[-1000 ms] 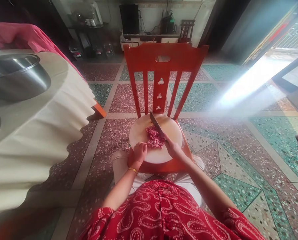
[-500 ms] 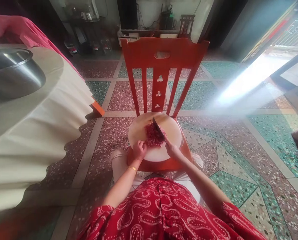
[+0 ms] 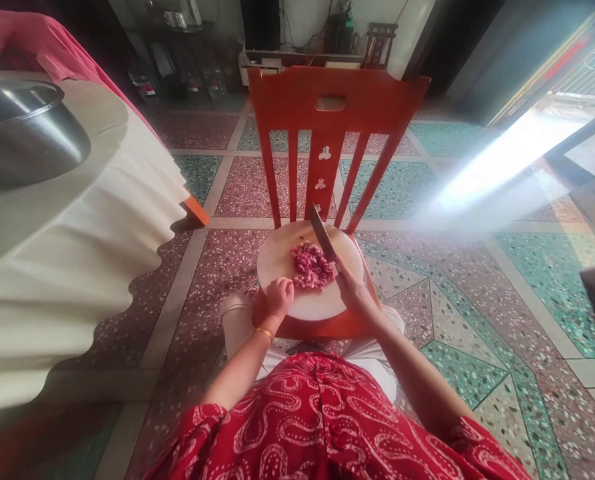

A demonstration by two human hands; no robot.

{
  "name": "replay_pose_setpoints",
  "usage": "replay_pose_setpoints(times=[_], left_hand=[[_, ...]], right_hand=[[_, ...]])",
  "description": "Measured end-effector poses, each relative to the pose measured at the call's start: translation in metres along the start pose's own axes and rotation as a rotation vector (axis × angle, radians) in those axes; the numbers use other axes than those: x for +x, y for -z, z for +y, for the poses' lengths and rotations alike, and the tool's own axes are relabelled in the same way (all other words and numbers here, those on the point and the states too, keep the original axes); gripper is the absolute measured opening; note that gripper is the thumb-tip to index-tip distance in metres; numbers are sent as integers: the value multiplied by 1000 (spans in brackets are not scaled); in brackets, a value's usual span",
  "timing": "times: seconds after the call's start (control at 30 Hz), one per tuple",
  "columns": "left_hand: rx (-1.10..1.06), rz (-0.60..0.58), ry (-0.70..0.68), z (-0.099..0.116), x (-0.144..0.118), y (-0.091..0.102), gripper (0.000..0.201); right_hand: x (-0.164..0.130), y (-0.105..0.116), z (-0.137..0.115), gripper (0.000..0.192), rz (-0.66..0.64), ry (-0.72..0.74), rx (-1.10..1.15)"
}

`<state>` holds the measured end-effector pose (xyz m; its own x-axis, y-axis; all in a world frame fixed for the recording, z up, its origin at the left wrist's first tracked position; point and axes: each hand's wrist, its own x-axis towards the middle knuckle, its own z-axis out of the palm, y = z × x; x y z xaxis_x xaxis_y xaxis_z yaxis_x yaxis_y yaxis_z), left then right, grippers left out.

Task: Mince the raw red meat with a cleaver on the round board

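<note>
On the near-left edge of the round board [image 3: 273, 257], your left hand [image 3: 280, 297] is curled into a loose fist, just beside the chopped meat [image 3: 311, 268] heaped around the board's middle; toward the right edge, your right hand [image 3: 351, 287] grips the knife [image 3: 323, 235] by its handle, the blade slanting across the far edge.
</note>
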<state>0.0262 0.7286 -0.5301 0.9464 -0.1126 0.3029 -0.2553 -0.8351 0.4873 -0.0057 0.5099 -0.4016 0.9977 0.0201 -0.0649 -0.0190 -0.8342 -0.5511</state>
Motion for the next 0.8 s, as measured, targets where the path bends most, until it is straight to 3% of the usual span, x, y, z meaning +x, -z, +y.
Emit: replay_pose_setpoints(times=[0.17, 0.37, 0.67, 0.8], left_hand=[[20, -9, -5, 0, -1, -1, 13], [29, -9, 6, 0, -1, -1, 17], [20, -41, 26, 1, 0, -1, 16], [15, -50, 14, 3, 1, 1, 16]], right_hand=[[-2, -2, 3, 59, -56, 19, -43], [-2, -10, 12, 61, 88, 92, 106], [-3, -6, 22, 56, 100, 55, 141], [-2, -5, 25, 54, 45, 51, 127]])
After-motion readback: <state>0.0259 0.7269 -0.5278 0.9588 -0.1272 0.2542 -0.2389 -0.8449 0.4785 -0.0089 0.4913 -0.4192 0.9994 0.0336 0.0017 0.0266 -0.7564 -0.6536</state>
